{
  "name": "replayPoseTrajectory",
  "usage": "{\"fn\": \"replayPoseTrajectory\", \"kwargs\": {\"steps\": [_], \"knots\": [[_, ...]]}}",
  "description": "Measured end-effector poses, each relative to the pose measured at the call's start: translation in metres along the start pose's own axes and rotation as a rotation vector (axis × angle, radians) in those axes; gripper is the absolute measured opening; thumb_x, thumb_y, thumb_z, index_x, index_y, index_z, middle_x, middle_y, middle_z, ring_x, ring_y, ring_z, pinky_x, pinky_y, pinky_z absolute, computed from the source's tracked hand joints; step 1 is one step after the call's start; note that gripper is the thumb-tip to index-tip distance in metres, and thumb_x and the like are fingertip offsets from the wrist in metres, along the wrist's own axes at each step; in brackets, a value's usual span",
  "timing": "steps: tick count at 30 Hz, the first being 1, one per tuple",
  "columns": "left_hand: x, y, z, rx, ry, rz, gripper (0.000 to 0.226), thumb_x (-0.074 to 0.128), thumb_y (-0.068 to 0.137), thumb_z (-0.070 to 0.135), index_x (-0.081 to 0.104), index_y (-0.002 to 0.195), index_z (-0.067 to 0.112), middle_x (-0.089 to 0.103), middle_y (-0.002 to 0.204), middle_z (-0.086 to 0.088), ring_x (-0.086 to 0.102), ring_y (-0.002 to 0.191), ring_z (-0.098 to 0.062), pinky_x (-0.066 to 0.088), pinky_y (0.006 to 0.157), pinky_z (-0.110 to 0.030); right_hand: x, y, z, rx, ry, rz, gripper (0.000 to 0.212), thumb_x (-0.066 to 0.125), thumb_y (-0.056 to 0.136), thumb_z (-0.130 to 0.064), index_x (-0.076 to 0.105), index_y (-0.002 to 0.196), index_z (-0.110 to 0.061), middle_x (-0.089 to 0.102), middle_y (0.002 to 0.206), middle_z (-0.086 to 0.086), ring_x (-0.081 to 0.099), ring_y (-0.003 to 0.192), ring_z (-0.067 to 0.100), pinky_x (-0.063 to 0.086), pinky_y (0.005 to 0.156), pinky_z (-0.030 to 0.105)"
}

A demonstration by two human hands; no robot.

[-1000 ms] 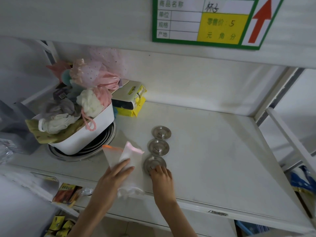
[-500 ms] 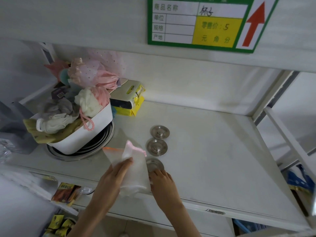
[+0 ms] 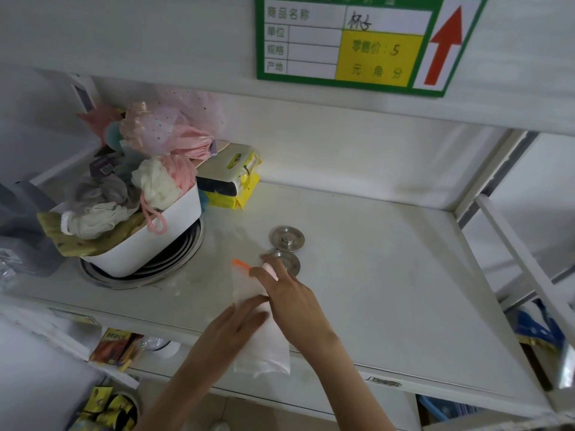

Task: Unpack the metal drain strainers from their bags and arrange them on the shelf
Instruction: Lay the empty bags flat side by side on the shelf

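1. Since a second ago your right hand (image 3: 292,301) has left the nearest strainer and crossed to the plastic bag (image 3: 258,325); that third strainer is now hidden beneath your hands.
2. Your left hand (image 3: 231,329) lies with fingers nearly straight against the bag's lower half, pinning it; your right hand is spread loosely over the top, fingertips near the orange seal. Whether either truly pinches the film, I cannot tell.
3. Two strainers show on the shelf (image 3: 389,275): the far strainer (image 3: 286,238) lies clear, the middle strainer (image 3: 287,262) half covered by your fingers.
4. Lift the bag away from the row so you don't nudge the line.
5. Whether it is empty I cannot tell; feel before discarding.
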State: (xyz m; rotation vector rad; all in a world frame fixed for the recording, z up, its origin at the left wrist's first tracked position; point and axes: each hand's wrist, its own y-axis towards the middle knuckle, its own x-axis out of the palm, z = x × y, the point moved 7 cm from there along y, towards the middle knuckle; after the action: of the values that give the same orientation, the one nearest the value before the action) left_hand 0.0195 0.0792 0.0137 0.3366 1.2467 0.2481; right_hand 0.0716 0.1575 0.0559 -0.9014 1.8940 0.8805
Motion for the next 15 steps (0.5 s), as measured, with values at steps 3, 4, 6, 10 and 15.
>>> {"fn": "replayPoseTrajectory", "kwargs": {"steps": [3,4,6,10,15], "knots": [[-0.01,-0.002,0.0,-0.116,-0.111,0.064,0.033,0.058,0.091,0.022,0.049,0.116,0.041,0.048,0.124,0.024,0.047,0.115,-0.004,0.029,0.095,-0.004,0.003,0.002,0.001,-0.024,-0.106,-0.023,0.062,0.074,0.058,0.012,0.042,0.101,-0.021,0.059,0.112,0.001,0.061,0.067,0.025,0.03,0.049,0.022],[-0.005,-0.002,0.001,-0.129,-0.162,0.043,0.026,0.049,0.095,0.032,0.047,0.114,0.049,0.049,0.122,0.03,0.045,0.118,0.001,0.026,0.096,-0.002,0.003,0.002,0.002,-0.019,-0.124,-0.025,0.056,0.073,0.059,0.012,0.044,0.095,-0.018,0.061,0.101,0.002,0.057,0.06,0.024,0.027,0.049,0.022],[-0.009,0.0,0.002,-0.17,-0.108,0.03,0.026,0.047,0.091,0.048,0.042,0.113,0.06,0.05,0.116,0.042,0.048,0.11,0.009,0.034,0.094,-0.009,0.0,-0.001,0.005,0.017,-0.114,-0.041,0.039,0.06,0.07,0.013,0.045,0.096,-0.013,0.059,0.091,0.007,0.044,0.059,0.027,0.028,0.051,0.028],[-0.005,-0.003,-0.004,-0.157,-0.118,0.07,0.035,0.051,0.085,0.043,0.051,0.12,0.047,0.05,0.122,0.035,0.055,0.108,0.0,0.048,0.089,-0.028,-0.005,-0.012,0.019,0.109,-0.056,-0.099,0.04,0.046,0.078,0.011,0.044,0.109,-0.013,0.055,0.096,0.009,0.048,0.069,0.029,0.038,0.056,0.035],[0.004,0.004,0.006,-0.051,-0.147,0.054,0.064,0.06,0.07,0.004,0.049,0.13,0.024,0.057,0.114,0.007,0.063,0.094,-0.014,0.055,0.077,-0.027,-0.024,-0.021,0.058,0.24,-0.12,-0.05,0.055,0.04,0.078,0.015,0.044,0.123,-0.016,0.049,0.105,0.012,0.056,0.088,0.033,0.045,0.07,0.036]]}}
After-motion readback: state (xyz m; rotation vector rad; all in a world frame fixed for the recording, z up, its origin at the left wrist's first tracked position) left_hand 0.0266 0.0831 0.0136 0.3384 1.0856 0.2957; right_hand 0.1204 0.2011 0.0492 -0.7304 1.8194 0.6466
